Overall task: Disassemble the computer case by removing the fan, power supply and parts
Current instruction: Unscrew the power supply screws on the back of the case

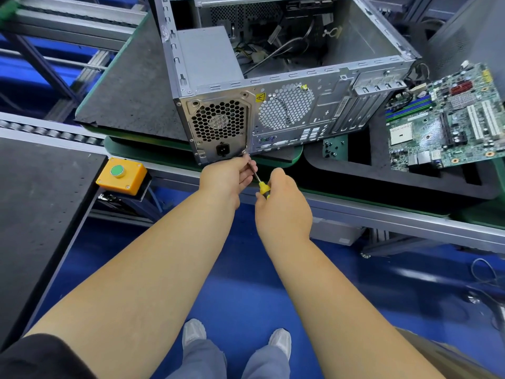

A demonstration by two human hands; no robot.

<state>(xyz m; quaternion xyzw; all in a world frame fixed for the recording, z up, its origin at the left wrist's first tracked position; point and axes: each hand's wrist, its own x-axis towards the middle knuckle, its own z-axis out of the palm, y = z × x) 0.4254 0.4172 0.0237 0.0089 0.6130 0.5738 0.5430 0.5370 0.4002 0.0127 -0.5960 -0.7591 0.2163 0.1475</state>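
Open grey metal computer case point(287, 105), right hand point(284, 203) gripping yellow-handled screwdriver point(263, 187) at its rear power supply point(218, 124), left hand point(229, 176) pinching the shaft, green motherboard point(448, 119) beside the case.

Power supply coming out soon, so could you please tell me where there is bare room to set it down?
The dark mat left of the yellow button box looks bare, as does the mat left of the computer case. The foam tray holding the motherboard is crowded.

Open grey computer case point(287, 86) holds power supply point(218, 127).
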